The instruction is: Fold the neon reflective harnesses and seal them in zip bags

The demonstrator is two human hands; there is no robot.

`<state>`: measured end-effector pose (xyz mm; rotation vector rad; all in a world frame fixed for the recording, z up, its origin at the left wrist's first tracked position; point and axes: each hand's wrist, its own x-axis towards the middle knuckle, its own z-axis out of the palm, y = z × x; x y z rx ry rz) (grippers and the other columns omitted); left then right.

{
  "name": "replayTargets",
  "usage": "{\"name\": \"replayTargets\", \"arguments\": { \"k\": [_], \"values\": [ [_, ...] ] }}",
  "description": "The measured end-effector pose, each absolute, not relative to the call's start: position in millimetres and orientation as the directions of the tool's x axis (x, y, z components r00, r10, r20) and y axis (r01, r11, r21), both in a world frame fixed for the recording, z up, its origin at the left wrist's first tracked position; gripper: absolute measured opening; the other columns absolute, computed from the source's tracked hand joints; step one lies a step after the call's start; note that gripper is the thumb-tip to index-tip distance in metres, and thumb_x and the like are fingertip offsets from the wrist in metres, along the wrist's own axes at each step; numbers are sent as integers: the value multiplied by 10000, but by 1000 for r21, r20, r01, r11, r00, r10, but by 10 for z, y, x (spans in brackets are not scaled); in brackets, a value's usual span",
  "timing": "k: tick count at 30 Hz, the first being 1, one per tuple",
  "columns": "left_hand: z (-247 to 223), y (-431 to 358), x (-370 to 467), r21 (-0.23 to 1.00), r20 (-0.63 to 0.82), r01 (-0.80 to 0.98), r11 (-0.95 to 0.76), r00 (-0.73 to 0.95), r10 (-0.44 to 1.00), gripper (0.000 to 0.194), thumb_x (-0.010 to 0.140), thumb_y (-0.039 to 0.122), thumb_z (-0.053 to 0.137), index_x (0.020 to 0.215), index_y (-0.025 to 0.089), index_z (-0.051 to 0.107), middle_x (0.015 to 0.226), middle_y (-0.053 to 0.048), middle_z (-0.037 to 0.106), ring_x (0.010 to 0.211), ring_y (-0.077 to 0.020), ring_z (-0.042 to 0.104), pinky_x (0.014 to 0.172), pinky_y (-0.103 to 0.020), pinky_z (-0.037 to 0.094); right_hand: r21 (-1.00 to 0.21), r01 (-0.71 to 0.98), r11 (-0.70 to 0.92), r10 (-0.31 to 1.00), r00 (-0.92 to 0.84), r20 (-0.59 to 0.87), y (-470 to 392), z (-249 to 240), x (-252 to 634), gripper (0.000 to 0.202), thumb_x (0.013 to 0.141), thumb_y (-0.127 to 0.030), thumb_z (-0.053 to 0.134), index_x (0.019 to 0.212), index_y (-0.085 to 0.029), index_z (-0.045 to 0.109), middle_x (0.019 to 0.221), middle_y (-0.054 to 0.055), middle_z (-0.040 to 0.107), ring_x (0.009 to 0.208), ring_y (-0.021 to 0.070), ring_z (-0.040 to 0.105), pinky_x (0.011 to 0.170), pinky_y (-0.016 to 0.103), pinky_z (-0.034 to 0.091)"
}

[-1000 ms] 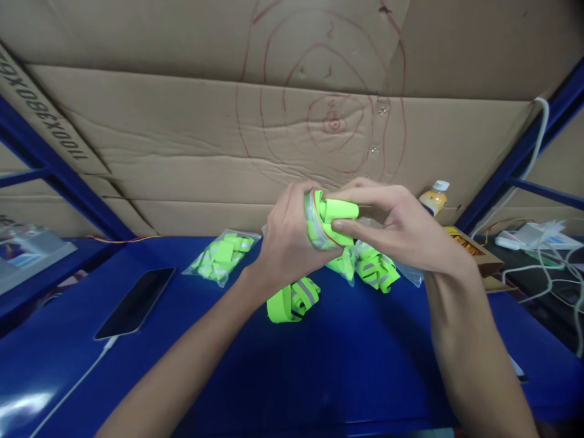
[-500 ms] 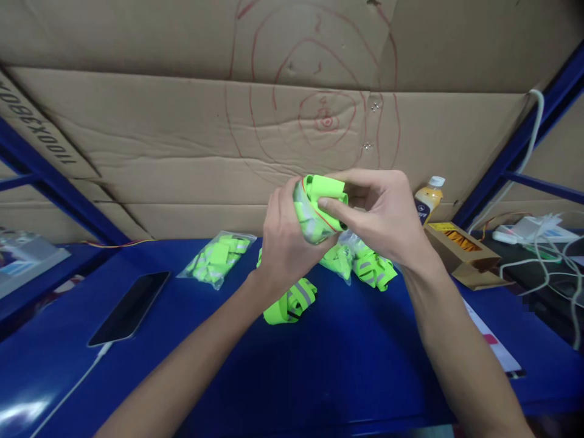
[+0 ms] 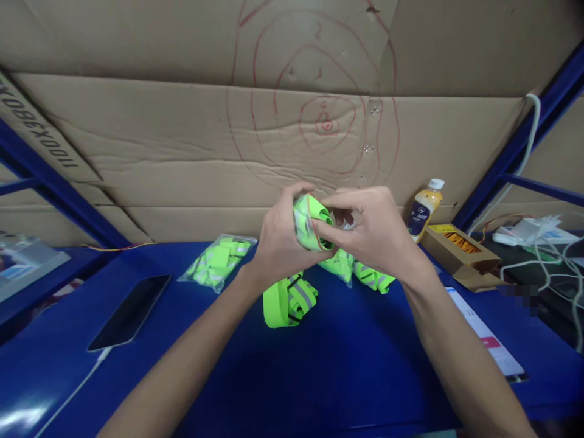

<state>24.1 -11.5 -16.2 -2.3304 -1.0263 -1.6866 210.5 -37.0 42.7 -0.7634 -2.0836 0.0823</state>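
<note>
A clear plastic bag [image 3: 302, 220] with a folded neon-green reflective strap [image 3: 314, 210] inside is held up above the table. My left hand [image 3: 280, 234] wraps round the bag from the left. At the bag's mouth, my right hand [image 3: 374, 228] has its thumb and fingers closed on the rim; part of the grip is hidden. Below, a loose green reflective strap [image 3: 289, 301] lies bundled on the blue tabletop. Bagged green straps [image 3: 221, 258] rest to the left, and another bagged strap [image 3: 340, 267] lies partly behind my right hand, beside one more green strap [image 3: 375, 277].
A phone [image 3: 132, 310] with a white cable is at the left. On the right stand a juice bottle [image 3: 424, 207] and an open cardboard box [image 3: 460, 252], with a phone-like slab [image 3: 490, 340] under my forearm. A cardboard wall [image 3: 182, 134] with red rings closes the back.
Both hands and the bag have come slightly lower. The strap end that stuck out at the top now sits further down in the bag, with my right fingers at its opening.
</note>
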Motion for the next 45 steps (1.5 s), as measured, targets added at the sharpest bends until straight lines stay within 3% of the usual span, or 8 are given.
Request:
{"name": "replayTargets", "arguments": {
  "k": [4,9,15,19,26,30,37,45],
  "values": [
    [-139,-5,107,599,765,126,-791,201,611,795,689,672,933,1280,246,616,1173,-101,746,1049,-305,761,911,-462,620,-439,361,823,562,-407,720,-410,499,2216,176,979,-349,756,1010,-195,836,832,11,770,691,138,600,646,294,444],
    [-117,-77,87,796,602,-151,-586,296,741,849,871,989,451,1158,246,747,1081,-144,771,1142,-376,753,859,-497,637,-413,261,873,488,-509,709,-441,542,2324,193,955,-296,813,1139,-238,830,1041,37,823,897,197,712,847,362,574],
    [-54,-175,121,728,664,74,-681,169,728,883,926,977,326,1161,257,780,985,-137,749,1131,-373,746,854,-520,636,-209,320,924,367,-589,720,-453,462,2198,159,946,-221,816,1103,-245,828,1167,52,836,1126,263,760,1033,424,560],
    [-15,-174,107,793,598,-16,-610,213,772,876,944,958,307,1262,263,736,970,-125,756,1094,-365,760,850,-523,636,-125,368,921,338,-601,724,-434,404,2151,226,953,-219,801,1177,-235,776,1186,55,826,1116,268,747,1047,418,534],
    [51,-165,128,858,511,-200,-474,229,829,896,932,950,309,1232,218,730,942,-152,770,1017,-381,778,773,-514,634,-191,359,914,367,-525,768,-389,387,2146,202,925,-234,831,1066,-223,686,987,0,773,796,161,686,783,293,518],
    [70,-187,124,843,509,-319,-434,210,835,772,906,917,508,1243,250,701,935,-104,767,976,-342,785,773,-463,643,-120,341,932,307,-569,763,-383,405,2178,58,976,-156,743,964,-207,720,987,29,779,946,191,734,879,308,536],
    [150,-273,191,751,516,-561,-347,174,838,419,908,595,755,1154,263,684,1064,-52,788,1032,-292,796,808,-362,657,-82,320,944,276,-625,730,-258,297,2119,195,1030,-108,616,1134,-206,749,1171,80,754,1136,228,717,970,346,533],
    [82,-169,77,790,502,-546,-280,314,806,501,768,545,881,1053,216,633,938,-62,753,1007,-335,793,834,-440,669,-223,207,953,304,-676,672,-222,281,2084,129,970,-88,671,972,-190,592,915,-8,657,793,122,566,756,246,415]
  ]
}}
